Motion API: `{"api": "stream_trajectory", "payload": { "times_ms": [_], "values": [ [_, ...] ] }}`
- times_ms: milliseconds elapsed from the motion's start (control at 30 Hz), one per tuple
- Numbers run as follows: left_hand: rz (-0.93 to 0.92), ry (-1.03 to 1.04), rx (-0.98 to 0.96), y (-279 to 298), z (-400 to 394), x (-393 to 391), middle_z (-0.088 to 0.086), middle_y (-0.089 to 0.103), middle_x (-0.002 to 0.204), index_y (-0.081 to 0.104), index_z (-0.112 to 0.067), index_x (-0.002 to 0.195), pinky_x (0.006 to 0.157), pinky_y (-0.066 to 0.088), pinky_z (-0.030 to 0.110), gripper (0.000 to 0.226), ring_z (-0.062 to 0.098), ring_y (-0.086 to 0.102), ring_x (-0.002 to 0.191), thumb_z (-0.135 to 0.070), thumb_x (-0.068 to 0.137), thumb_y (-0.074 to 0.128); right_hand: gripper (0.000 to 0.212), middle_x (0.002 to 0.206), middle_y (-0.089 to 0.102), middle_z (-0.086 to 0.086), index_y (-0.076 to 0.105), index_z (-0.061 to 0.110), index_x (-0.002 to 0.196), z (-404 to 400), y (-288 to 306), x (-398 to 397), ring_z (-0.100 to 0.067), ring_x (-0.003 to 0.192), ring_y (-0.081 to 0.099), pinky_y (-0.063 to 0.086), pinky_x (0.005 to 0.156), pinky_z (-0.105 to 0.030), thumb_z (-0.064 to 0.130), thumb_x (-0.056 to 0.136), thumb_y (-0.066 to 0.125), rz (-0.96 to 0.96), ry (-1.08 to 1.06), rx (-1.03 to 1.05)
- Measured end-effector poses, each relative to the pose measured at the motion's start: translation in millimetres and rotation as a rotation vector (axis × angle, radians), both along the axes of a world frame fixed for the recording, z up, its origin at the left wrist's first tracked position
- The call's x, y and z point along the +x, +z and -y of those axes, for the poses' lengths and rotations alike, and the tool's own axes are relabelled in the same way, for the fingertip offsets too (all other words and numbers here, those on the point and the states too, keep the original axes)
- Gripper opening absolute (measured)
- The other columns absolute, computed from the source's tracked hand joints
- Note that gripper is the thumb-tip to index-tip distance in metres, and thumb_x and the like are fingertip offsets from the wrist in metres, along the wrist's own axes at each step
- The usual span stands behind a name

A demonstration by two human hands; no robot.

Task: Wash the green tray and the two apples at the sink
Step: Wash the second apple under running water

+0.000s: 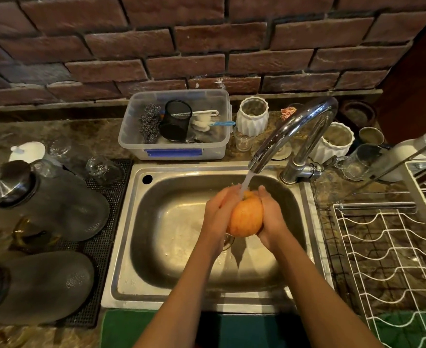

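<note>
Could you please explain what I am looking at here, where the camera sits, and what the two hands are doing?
There is no machine here: a person wears one wide-angle camera on the head, looking forward and down, so the forearms enter from the bottom of the picture. The left hand and the right hand cup a round orange-red apple between them under water running from the curved chrome tap, above the stainless steel sink basin. Behind the sink stands a clear plastic tub with steel wool, a black mesh cup and brushes. Two white ribbed vases stand by the tap, a white wire dish rack lies to the right, and upturned glassware rests on a black mat to the left.
</note>
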State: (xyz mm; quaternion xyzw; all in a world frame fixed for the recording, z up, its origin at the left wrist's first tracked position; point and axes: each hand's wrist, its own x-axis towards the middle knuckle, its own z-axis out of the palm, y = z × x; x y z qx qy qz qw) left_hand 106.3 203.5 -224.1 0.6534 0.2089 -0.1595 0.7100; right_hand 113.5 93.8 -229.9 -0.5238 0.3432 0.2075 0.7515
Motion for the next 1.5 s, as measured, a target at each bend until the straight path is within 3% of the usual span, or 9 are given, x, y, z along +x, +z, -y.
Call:
{"api": "stream_trajectory", "payload": {
  "times_ms": [167, 300, 433, 533, 633, 867, 1000, 1200, 1500],
  "values": [
    [-0.174, 0.302, -0.032, -3.9, 16.8, 2.4, -0.004, 0.066, 0.100, 0.072, -0.046, 0.084, 0.070, 0.059, 0.039, 0.006, 0.024, 0.064, 0.093, -0.046, 0.085, 0.066, 0.034, 0.114, 0.063, -0.005, 0.058, 0.036, 0.111, -7.3, 7.0, -11.3, -0.025, 0.099, 0.065, 0.061, 0.074, -0.046, 0.061, 0.092, 0.046, 0.034, -0.032, -0.049],
    [-0.189, 0.520, -0.129, -8.4, 20.7, -1.3, 0.005, 0.072, 0.102, 0.074, -0.031, 0.095, 0.078, 0.061, 0.045, 0.020, 0.028, 0.068, 0.095, -0.039, 0.093, 0.056, 0.037, 0.122, 0.058, 0.008, 0.047, 0.045, 0.128, -19.4, 2.9, -29.2, -0.010, 0.106, 0.062, 0.060, 0.077, -0.029, 0.045, 0.092, 0.057, 0.368, 0.125, -0.259],
    [-0.028, 0.405, -0.012, -11.7, 28.1, -21.7, -0.001, 0.068, 0.118, 0.065, -0.038, 0.121, 0.085, 0.060, 0.039, 0.031, 0.018, 0.066, 0.105, -0.049, 0.099, 0.047, 0.014, 0.099, 0.068, 0.012, 0.060, 0.042, 0.107, -20.6, 3.8, -23.9, -0.005, 0.089, 0.067, 0.054, 0.062, -0.015, 0.038, 0.094, 0.056, 0.400, 0.001, -0.407],
    [0.244, 0.165, 0.123, -14.3, 22.5, -30.7, -0.018, 0.057, 0.133, 0.051, -0.050, 0.135, 0.083, 0.055, 0.017, 0.049, 0.002, 0.060, 0.114, -0.064, 0.089, 0.049, 0.020, 0.099, 0.069, -0.003, 0.063, 0.028, 0.101, -14.2, 1.0, -9.2, -0.018, 0.089, 0.066, 0.060, 0.073, -0.034, 0.039, 0.098, 0.046, 0.173, -0.094, -0.353],
    [0.325, 0.121, 0.218, -14.2, 22.9, -29.0, -0.020, 0.055, 0.135, 0.049, -0.061, 0.125, 0.086, 0.054, 0.016, 0.044, 0.001, 0.058, 0.117, -0.066, 0.081, 0.056, 0.031, 0.102, 0.066, -0.008, 0.060, 0.020, 0.113, -10.0, 3.8, 5.5, -0.025, 0.094, 0.064, 0.057, 0.086, -0.047, 0.042, 0.100, 0.044, -0.016, -0.062, -0.273],
    [0.057, 0.505, -0.052, -12.4, 28.2, -12.6, -0.006, 0.071, 0.104, 0.072, -0.042, 0.104, 0.061, 0.056, 0.019, 0.029, 0.019, 0.069, 0.097, -0.051, 0.098, 0.045, 0.032, 0.115, 0.065, 0.006, 0.054, 0.035, 0.129, -24.7, 5.0, -18.2, -0.012, 0.104, 0.064, 0.058, 0.085, -0.037, 0.042, 0.099, 0.047, 0.328, 0.012, -0.370],
    [-0.039, 0.526, -0.107, -9.3, 28.6, -17.5, -0.005, 0.067, 0.122, 0.065, -0.041, 0.121, 0.076, 0.058, 0.028, 0.032, 0.018, 0.065, 0.109, -0.051, 0.101, 0.042, 0.040, 0.117, 0.065, 0.009, 0.057, 0.034, 0.128, -29.1, 7.2, -15.2, -0.010, 0.106, 0.063, 0.056, 0.087, -0.032, 0.049, 0.091, 0.059, 0.403, 0.073, -0.499],
    [0.151, 0.261, 0.025, -3.5, 24.7, -25.2, -0.015, 0.058, 0.132, 0.052, -0.050, 0.133, 0.089, 0.060, 0.033, 0.062, 0.010, 0.061, 0.117, -0.069, 0.075, 0.065, 0.032, 0.106, 0.069, -0.004, 0.067, 0.024, 0.117, -22.0, 10.4, -4.2, -0.020, 0.101, 0.066, 0.058, 0.082, -0.037, 0.033, 0.104, 0.039, 0.281, -0.110, -0.340],
    [0.042, 0.499, -0.037, -16.7, 34.4, -24.9, -0.011, 0.071, 0.110, 0.067, -0.042, 0.115, 0.087, 0.061, 0.040, 0.024, 0.013, 0.069, 0.103, -0.051, 0.097, 0.053, 0.025, 0.105, 0.070, 0.007, 0.067, 0.034, 0.113, -28.7, 5.1, -16.1, -0.011, 0.100, 0.067, 0.059, 0.082, -0.031, 0.045, 0.099, 0.049, 0.373, -0.001, -0.343]
  ]
}}
